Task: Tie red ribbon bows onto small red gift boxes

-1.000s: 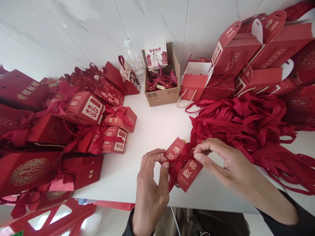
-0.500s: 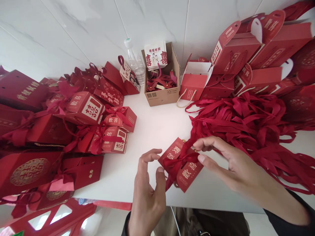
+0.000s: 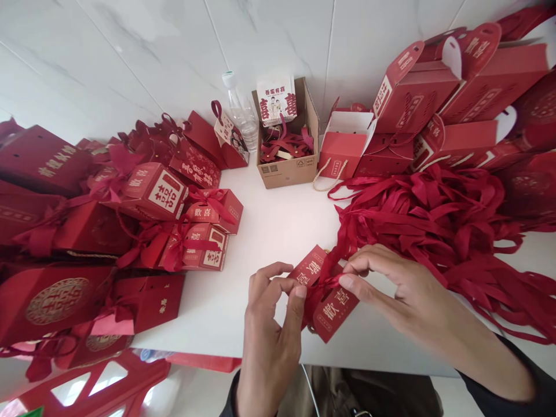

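Observation:
A small red gift box (image 3: pixel 332 310) with pale Chinese characters lies at an angle near the table's front edge. Across its top runs a dark red ribbon (image 3: pixel 321 285) tied in a bow. My left hand (image 3: pixel 275 315) pinches the bow's left loop between thumb and fingers. On the other side, my right hand (image 3: pixel 386 286) grips the bow's right loop between thumb and forefinger. The knot between them is partly covered by my fingers. Right behind my right hand spreads a big heap of loose red ribbons (image 3: pixel 425 214).
Finished-looking red boxes with bows (image 3: pixel 204 246) are stacked on the left. A cardboard box (image 3: pixel 286 174) holding ribbon pieces and a card stands at the back, beside a clear plastic bottle (image 3: pixel 241 116). More red boxes (image 3: pixel 417 95) pile up at back right. A red stool (image 3: pixel 99 385) is below left.
My left hand has moved right and closed on the bow's left loop. My right thumb and forefinger have come together on the right loop. The view has shifted slightly.

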`<state>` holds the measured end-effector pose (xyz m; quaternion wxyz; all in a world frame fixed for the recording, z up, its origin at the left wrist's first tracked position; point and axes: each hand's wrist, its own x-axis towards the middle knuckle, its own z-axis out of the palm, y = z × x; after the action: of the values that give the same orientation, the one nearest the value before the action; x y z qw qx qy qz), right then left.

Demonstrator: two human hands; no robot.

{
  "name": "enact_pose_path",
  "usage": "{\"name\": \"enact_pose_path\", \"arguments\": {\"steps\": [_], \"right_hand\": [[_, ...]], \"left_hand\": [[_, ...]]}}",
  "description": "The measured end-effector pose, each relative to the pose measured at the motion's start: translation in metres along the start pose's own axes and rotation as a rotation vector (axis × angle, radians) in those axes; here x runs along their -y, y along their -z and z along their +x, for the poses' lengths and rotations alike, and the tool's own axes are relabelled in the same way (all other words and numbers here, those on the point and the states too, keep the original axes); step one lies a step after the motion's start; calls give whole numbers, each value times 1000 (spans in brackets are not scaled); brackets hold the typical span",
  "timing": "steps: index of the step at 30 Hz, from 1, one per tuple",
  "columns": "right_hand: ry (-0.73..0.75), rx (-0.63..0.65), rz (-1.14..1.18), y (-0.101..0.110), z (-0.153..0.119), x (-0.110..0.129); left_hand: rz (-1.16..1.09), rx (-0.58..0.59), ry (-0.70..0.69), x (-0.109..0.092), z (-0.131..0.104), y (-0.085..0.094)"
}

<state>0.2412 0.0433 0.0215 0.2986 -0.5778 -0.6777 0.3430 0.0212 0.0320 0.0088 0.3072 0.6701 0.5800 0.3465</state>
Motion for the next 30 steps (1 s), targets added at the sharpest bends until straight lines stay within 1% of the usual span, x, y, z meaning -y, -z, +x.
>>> {"name": "enact_pose_path", "arguments": {"steps": [5, 9, 11, 13, 16, 19, 23, 26, 30], "right_hand": [[9, -12, -9, -1, 2, -1], [-8, -9, -24, 0, 1, -1], [-24, -2, -19, 0, 1, -1], [-20, 1, -14, 1, 0, -1], [11, 0, -24, 3, 0, 1], [30, 16, -28, 3, -1, 2], [26, 17, -22, 2, -2, 3], [21, 0, -22, 0, -4, 1], [-13, 8, -3, -2, -6, -1]], "left_hand": [[-71, 23, 95, -2, 6, -3], [-101, 35, 121, -2, 7, -2], [-95, 32, 103, -2, 6, -1], [-75, 34, 57, -3, 5, -1], [-31, 70, -3, -5, 1, -2], [-4, 82, -1, -7, -2, -6], [14, 35, 14, -9, -3, -12], [52, -23, -39, -10, -3, -15], [85, -113, -112, -13, -5, -18]]}}
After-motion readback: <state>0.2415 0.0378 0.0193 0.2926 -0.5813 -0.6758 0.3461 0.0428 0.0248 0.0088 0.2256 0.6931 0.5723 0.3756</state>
